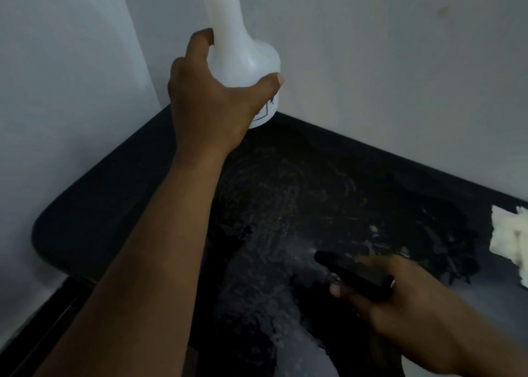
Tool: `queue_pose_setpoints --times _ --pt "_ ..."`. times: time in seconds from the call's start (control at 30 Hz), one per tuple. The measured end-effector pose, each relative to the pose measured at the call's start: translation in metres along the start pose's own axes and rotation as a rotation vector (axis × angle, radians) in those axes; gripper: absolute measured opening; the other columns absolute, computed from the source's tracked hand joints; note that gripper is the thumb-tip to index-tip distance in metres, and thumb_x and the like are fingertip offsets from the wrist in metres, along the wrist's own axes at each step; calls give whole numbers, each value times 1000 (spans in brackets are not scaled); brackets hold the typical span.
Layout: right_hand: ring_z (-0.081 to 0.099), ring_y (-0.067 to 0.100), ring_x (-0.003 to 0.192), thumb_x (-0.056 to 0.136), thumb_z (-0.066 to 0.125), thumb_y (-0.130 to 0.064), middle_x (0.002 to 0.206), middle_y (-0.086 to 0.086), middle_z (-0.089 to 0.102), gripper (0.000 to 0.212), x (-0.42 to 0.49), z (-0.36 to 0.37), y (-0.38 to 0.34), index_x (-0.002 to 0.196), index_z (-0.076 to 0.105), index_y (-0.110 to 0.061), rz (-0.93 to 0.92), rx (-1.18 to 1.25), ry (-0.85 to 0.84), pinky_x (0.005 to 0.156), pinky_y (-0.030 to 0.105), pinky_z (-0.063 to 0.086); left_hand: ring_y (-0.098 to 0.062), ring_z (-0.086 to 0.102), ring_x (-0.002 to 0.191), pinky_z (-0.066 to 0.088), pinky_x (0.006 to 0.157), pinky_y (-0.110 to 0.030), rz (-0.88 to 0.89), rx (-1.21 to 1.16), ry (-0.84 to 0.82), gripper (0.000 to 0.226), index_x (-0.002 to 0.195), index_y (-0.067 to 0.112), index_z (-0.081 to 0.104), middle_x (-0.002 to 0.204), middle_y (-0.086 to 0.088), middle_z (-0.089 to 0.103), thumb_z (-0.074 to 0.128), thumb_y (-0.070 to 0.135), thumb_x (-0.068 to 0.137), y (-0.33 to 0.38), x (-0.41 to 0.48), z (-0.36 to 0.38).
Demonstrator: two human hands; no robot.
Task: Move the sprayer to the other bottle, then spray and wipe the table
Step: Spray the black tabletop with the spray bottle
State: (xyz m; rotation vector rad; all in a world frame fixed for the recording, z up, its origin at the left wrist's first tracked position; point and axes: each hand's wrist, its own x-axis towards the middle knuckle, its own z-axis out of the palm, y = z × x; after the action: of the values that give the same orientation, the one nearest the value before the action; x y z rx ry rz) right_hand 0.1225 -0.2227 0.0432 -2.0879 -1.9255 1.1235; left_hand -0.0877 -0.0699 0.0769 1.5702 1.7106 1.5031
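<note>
My left hand (211,96) grips a white plastic bottle (243,59) with a long neck and no sprayer on top, holding it just above the far corner of the black table (114,176). My right hand (400,299) is low at the front right, wrapped around a black sprayer head (348,273) whose nozzle points left across the table. The bottle under that sprayer is hidden by my hand. Wet streaks and droplets (285,219) cover the middle of the tabletop.
A crumpled white cloth (511,239) lies on the table at the right edge of view. Pale walls meet behind the table's far corner. The table's rounded left corner (45,233) stands out over the floor.
</note>
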Motion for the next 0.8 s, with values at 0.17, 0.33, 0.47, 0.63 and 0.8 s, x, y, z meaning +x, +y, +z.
queue_pose_setpoints --times 0.17,0.33,0.47,0.63,0.8 --pt "53 4 45 84 64 -46 51 -12 60 32 10 10 -8 65 59 -21 -20 54 113 44 16 36 -10 53 111 52 89 -27 34 30 67 85 133 22 49 126 2 57 77 61 62 4 1 0" --pt "48 2 36 87 66 -38 40 -12 52 39 20 4 -16 51 55 -28 -75 273 229 39 13 33 -9 52 112 48 88 -22 52 50 77 86 134 22 49 128 2 57 76 61 62 2 0 -1" --pt "45 1 30 89 64 -36 33 -13 48 40 30 -9 -15 54 47 -26 -46 262 319 32 10 31 -10 53 113 49 90 -24 54 46 67 85 134 22 49 127 2 57 76 60 62 2 1 0" --pt "42 6 30 85 64 -43 35 -4 50 39 27 -30 0 49 60 -28 1 208 301 34 15 32 -10 52 114 48 90 -23 54 47 54 84 134 22 49 129 1 56 78 57 63 1 1 0" --pt "44 8 34 80 69 -44 41 2 54 43 22 -44 13 60 61 -8 21 139 388 48 33 40 -10 53 112 46 87 -21 47 29 47 82 131 20 51 127 1 57 80 54 62 3 1 -1"
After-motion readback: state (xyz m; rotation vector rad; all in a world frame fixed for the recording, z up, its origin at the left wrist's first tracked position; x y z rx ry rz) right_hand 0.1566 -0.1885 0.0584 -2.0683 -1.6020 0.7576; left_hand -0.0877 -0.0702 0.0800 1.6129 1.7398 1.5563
